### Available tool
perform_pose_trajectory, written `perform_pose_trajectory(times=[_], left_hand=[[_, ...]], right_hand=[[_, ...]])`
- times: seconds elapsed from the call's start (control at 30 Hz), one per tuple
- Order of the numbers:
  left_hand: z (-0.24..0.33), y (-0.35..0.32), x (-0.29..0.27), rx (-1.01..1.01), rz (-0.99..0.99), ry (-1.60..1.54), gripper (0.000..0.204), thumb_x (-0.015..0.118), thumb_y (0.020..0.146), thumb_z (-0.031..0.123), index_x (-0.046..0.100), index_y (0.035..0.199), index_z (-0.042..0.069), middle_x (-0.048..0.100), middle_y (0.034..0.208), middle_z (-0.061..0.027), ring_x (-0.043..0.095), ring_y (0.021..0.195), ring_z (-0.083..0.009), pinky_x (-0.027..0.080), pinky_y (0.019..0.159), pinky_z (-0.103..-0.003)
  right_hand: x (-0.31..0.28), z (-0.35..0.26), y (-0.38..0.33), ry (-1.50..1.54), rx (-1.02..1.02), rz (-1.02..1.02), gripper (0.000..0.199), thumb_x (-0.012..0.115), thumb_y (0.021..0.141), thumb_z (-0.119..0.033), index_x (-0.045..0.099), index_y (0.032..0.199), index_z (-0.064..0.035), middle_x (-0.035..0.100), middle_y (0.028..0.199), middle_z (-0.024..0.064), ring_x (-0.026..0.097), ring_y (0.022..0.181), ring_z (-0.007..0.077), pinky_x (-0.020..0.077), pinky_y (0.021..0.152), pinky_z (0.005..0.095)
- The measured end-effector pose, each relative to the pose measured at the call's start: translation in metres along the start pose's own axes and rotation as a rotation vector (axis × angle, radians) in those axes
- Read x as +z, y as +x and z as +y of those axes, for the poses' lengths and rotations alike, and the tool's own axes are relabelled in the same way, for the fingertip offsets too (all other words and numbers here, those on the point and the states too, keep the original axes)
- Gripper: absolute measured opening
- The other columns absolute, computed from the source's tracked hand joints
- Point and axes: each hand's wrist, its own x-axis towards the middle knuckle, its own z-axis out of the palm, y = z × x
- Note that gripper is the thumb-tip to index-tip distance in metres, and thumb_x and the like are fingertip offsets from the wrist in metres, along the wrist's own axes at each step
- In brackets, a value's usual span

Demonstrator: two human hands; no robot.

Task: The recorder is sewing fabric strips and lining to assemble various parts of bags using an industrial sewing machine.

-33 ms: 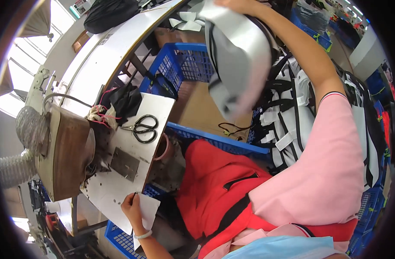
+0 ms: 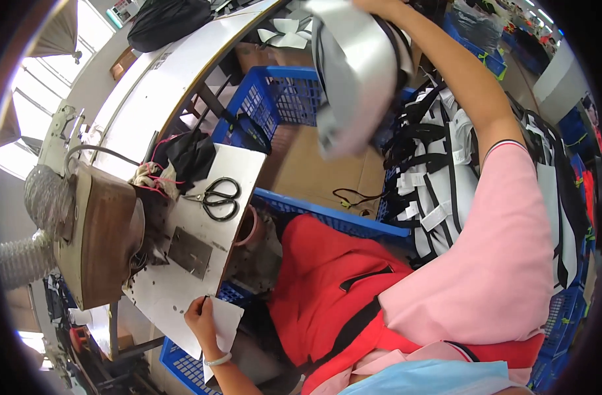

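Note:
At the top of the view my right hand (image 2: 380,6) grips the upper end of a silver-grey fabric piece with black edging (image 2: 357,72). The piece hangs over a blue plastic crate (image 2: 334,209), its lower end smeared by motion. The picture's edge cuts off part of that hand. On the white worktable (image 2: 166,293) my left hand (image 2: 200,318) rests with its fingers closed; a small dark bit shows at the fingertips, too small to name. Black-handled scissors (image 2: 220,199) lie on the table beyond it, past a metal plate (image 2: 190,252) set in the top.
A brown-cased sewing machine (image 2: 94,230) stands at the left, with dark cloth (image 2: 192,155) behind the scissors. Many silver-grey pieces with black straps (image 2: 446,178) are piled at the right. Cardboard (image 2: 307,161) lines the crate, and a dark cord (image 2: 357,196) lies inside.
The lower end of the silver-grey piece has swung upward and a little left. My right hand has shifted slightly to the right. My left hand stays in place.

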Motion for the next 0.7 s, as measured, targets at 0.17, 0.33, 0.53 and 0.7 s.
perform_pose_trajectory(times=[0.17,0.33,0.53,0.7], left_hand=[[0.009,0.000,0.003,-0.071,-0.003,-0.030,0.015,0.066,0.085,0.008,0.068,0.092,-0.005,0.065,0.076,-0.0024,0.056,0.068,-0.0082,0.045,0.065,-0.023],[0.003,-0.003,0.004,-0.062,0.015,-0.031,0.018,0.067,0.086,0.010,0.068,0.095,-0.005,0.067,0.080,-0.0047,0.058,0.071,-0.0099,0.046,0.067,-0.024],[0.002,-0.005,0.008,-0.039,0.015,-0.017,0.017,0.066,0.086,0.010,0.068,0.094,-0.005,0.067,0.081,-0.0042,0.058,0.073,-0.0094,0.047,0.068,-0.024],[0.008,-0.009,0.009,-0.003,0.038,-0.013,0.013,0.065,0.086,0.008,0.067,0.089,-0.004,0.065,0.076,-0.0024,0.056,0.069,-0.0086,0.046,0.066,-0.023]], right_hand=[[0.032,0.103,0.081,0.067,0.136,0.563,0.033,0.068,0.083,-0.027,0.065,0.102,-0.0002,0.066,0.090,0.0245,0.066,0.086,0.0366,0.0495,0.074,0.0438],[0.114,0.162,0.063,0.203,0.393,0.475,0.064,0.070,0.081,-0.026,0.044,0.136,-0.0050,0.060,0.121,0.0235,0.059,0.109,0.0366,0.0490,0.090,0.0414],[0.230,0.179,-0.040,0.281,0.740,0.048,0.056,0.075,0.079,-0.021,0.058,0.128,-0.0033,0.061,0.123,0.0214,0.065,0.104,0.0318,0.0530,0.089,0.0370],[0.238,0.164,-0.049,0.917,0.977,0.304,0.050,0.075,0.079,-0.009,0.059,0.126,-0.0019,0.064,0.116,0.0163,0.068,0.081,0.0233,0.0581,0.067,0.0307]])
